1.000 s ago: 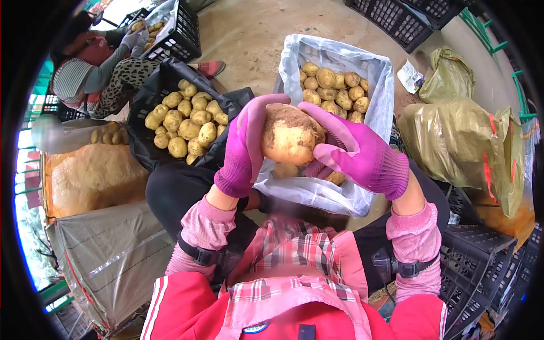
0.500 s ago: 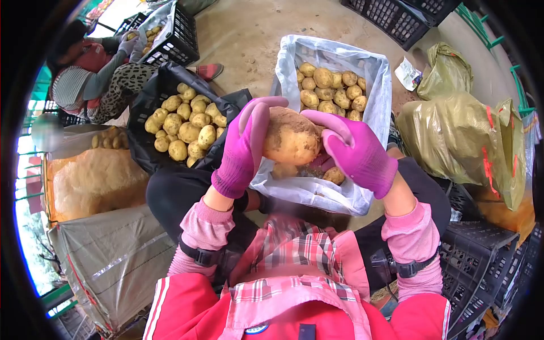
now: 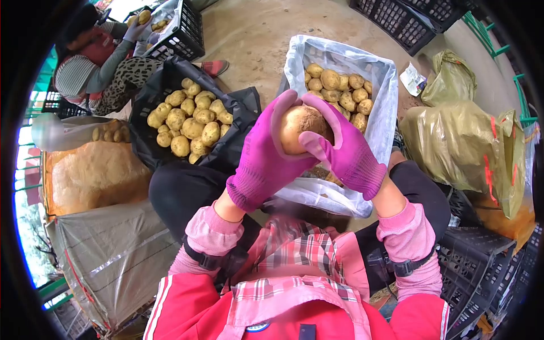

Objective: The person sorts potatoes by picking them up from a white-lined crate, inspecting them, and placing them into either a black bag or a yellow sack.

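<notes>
A large potato [image 3: 298,128], partly coated in brown soil, is held between my two gloved hands in front of me. My left hand [image 3: 262,156], in a magenta glove, wraps its left side and underside. Around the right side curls my right hand [image 3: 354,148], its thumb pressed on the potato's front. Beneath and behind the hands stands a crate lined with white plastic [image 3: 381,107], holding potatoes [image 3: 347,93]; my hands hide part of its contents. To the left, a black-lined container [image 3: 148,96] is piled with cleaner-looking yellow potatoes [image 3: 192,128].
At upper left a seated person [image 3: 93,68] handles potatoes beside a black crate [image 3: 190,34]. Olive plastic sacks [image 3: 459,147] lie at right, above black crates [image 3: 473,255]. An orange sack [image 3: 93,178] and a grey-covered stack [image 3: 119,255] stand at left. More crates [image 3: 391,22] sit at the back.
The potato has been turned in my hands, and both hands now cup it more closely, with the left hand lower beneath it. The other person's hand has risen with a potato.
</notes>
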The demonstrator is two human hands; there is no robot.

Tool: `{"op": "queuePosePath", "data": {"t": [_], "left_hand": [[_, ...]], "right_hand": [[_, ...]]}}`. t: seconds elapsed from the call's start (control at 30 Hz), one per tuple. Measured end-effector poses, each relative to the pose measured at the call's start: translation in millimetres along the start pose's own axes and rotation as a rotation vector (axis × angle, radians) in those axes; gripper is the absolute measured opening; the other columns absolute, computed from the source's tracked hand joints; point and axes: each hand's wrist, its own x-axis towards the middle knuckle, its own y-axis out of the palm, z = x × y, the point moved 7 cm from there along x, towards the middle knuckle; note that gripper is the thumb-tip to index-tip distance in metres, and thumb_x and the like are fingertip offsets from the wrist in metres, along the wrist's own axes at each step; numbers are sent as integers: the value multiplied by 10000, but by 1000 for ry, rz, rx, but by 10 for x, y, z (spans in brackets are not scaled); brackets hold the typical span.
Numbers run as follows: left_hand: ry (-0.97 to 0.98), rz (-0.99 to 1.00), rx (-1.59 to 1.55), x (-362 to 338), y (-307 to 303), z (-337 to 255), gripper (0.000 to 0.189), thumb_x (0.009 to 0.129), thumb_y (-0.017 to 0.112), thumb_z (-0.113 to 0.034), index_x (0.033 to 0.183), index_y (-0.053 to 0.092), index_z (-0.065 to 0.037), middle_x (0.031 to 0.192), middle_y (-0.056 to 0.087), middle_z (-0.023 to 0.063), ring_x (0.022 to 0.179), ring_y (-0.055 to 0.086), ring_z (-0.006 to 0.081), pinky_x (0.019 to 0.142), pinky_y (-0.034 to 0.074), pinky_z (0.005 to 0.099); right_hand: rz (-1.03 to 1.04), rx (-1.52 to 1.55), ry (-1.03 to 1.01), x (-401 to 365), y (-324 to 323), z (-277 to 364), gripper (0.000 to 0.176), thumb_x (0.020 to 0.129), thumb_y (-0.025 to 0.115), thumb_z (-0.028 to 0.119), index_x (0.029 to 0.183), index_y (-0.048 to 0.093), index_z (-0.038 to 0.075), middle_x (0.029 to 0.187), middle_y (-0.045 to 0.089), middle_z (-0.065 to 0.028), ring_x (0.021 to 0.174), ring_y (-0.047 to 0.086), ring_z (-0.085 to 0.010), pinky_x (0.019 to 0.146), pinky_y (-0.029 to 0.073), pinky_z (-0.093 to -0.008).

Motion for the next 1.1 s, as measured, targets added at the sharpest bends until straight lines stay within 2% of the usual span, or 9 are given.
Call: {"op": "queuePosePath", "data": {"t": [0.17, 0.47, 0.57, 0.77, 0.87, 0.9, 1.0, 1.03, 1.1], "left_hand": [[85, 7, 214, -96, 78, 52, 836, 673, 855, -117, 1411, 471, -31, 1320, 574, 173, 1213, 573, 352, 1022, 467, 411], [115, 77, 217, -129, 96, 77, 813, 671, 846, -129, 1393, 480, -42, 1301, 570, 182, 1201, 557, 373, 1021, 456, 433], [120, 98, 240, -142, 108, 88, 819, 655, 857, -134, 1380, 487, -43, 1274, 583, 185, 1176, 571, 380, 1004, 465, 434], [50, 164, 200, -117, 101, 97, 801, 654, 874, -143, 1359, 505, -50, 1256, 598, 176, 1156, 591, 366, 998, 473, 424], [12, 177, 185, -106, 30, 45, 777, 645, 878, -122, 1333, 525, -52, 1246, 609, 150, 1161, 602, 324, 1013, 468, 401], [-14, 170, 128, -88, 6, 78, 782, 646, 874, -120, 1340, 518, -58, 1258, 600, 153, 1172, 597, 327, 1008, 471, 400], [-62, 128, -10, -55, -85, 150, 791, 652, 862, -110, 1356, 502, -71, 1283, 582, 154, 1198, 588, 323, 1000, 478, 391], [-48, 104, -37, -35, -115, 125, 789, 655, 859, -104, 1358, 501, -72, 1284, 580, 149, 1202, 589, 312, 999, 478, 383], [-9, 64, -68, -11, -144, 88, 789, 670, 858, -100, 1368, 493, -63, 1301, 561, 143, 1216, 584, 284, 1013, 470, 367]], "right_hand": [[175, -135, 0, 23, -34, -6, 700, 886, 662, 296, 1435, 424, -68, 1318, 582, -277, 1194, 608, -368, 1014, 476, -384], [129, -229, -88, -38, 87, -84, 669, 863, 597, 258, 1401, 420, -98, 1233, 591, -321, 1120, 615, -427, 958, 499, -425], [141, -180, -2, -55, 131, -114, 625, 859, 577, 241, 1373, 445, -89, 1201, 598, -328, 1092, 613, -446, 938, 502, -445], [105, -197, 117, -70, 116, -171, 516, 862, 543, 176, 1344, 511, -5, 1087, 661, -271, 992, 652, -435, 855, 527, -453], [46, -72, 82, -52, 12, -201, 465, 866, 511, 106, 1320, 540, 9, 1028, 681, -251, 933, 675, -413, 813, 539, -433], [56, -52, 97, -58, -2, -215, 470, 857, 510, 59, 1322, 550, 6, 1137, 668, -241, 1012, 675, -356, 881, 528, -383], [-8, 89, -6, -51, -38, -239, 503, 876, 550, 89, 1373, 519, 12, 1274, 622, -212, 1130, 638, -286, 969, 489, -348], [23, 281, 124, -47, -24, -310, 538, 925, 637, 205, 1408, 490, 18, 1354, 568, -176, 1218, 575, -244, 1027, 446, -331], [9, 243, 70, 2, -46, -220, 597, 930, 676, 296, 1420, 476, 20, 1345, 572, -170, 1211, 574, -235, 1017, 451, -330]]}}
